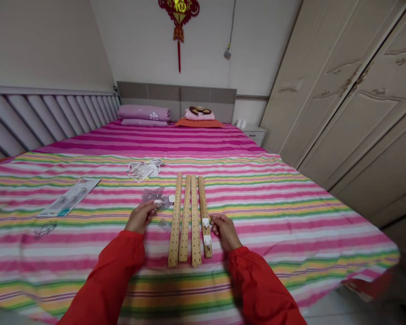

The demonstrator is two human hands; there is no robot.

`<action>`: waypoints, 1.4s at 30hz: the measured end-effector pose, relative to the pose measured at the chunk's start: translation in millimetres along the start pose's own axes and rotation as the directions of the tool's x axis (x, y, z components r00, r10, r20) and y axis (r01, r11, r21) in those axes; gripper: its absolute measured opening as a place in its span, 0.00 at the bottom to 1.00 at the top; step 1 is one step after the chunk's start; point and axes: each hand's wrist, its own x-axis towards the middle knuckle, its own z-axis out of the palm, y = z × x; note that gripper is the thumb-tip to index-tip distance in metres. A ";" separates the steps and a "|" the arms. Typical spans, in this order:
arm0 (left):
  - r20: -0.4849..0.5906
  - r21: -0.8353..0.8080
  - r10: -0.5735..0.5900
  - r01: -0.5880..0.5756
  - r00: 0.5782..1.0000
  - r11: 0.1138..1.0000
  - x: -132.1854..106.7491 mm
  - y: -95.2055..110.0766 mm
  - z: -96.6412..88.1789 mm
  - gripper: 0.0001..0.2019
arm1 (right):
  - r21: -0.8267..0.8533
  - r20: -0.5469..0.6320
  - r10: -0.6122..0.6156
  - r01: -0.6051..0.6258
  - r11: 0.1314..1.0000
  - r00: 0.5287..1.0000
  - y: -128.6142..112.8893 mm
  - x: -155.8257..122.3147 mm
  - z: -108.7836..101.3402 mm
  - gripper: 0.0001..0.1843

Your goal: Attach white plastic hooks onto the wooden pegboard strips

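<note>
Several perforated wooden strips [195, 225] lie side by side, lengthwise away from me, on the striped bed cover. On the rightmost strip [203, 198] sit two white hooks [207, 241], one nearer me than the other. My right hand [226, 232] is closed at that strip's right edge, beside the farther hook; what its fingertips pinch is hidden. Left of the strips, my left hand [141, 217] has its fingers drawn together at clear plastic packets [154, 194] and a small whitish piece I cannot make out. A white square piece [171, 198] lies against the leftmost strip.
Clear wrappers and white pieces [144, 169] lie farther back. To the left are a long blister pack [69, 198] and a thin clear loop [45, 229]. Folded bedding [144, 114] lies by the headboard [149, 90]. A rail [54, 117] borders the left, a wardrobe [341, 104] the right.
</note>
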 end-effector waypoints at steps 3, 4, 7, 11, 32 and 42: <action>-0.004 -0.062 -0.058 0.057 0.998 0.996 -0.2 2.4 0.9 0.09 | -0.054 -0.030 -0.039 0.037 0.998 0.999 -3.7 -2.0 3.1 0.09; 0.009 -0.061 -0.069 0.069 0.998 0.996 -1.3 3.2 2.0 0.09 | -0.090 -0.035 -0.072 0.069 0.994 0.997 -6.3 -3.1 6.0 0.09; 0.090 -0.054 -0.056 0.061 0.994 0.997 -9.3 4.4 8.5 0.11 | -0.230 0.044 -0.210 0.214 0.949 0.977 -18.6 -7.9 23.3 0.07; 0.187 -0.021 0.029 -0.026 0.982 0.999 -24.8 3.6 21.2 0.18 | -0.334 0.279 -0.318 0.402 0.853 0.906 -35.3 -16.1 61.6 0.09; 0.295 0.028 0.145 -0.160 0.944 0.987 -35.6 1.6 8.9 0.22 | -0.532 0.429 -0.247 0.464 0.708 0.869 0.1 13.9 123.9 0.11; 0.166 -0.266 -0.256 0.293 0.952 0.918 -51.7 5.5 19.2 0.08 | -0.312 0.401 -0.260 0.398 0.863 0.878 -16.2 -4.8 111.8 0.11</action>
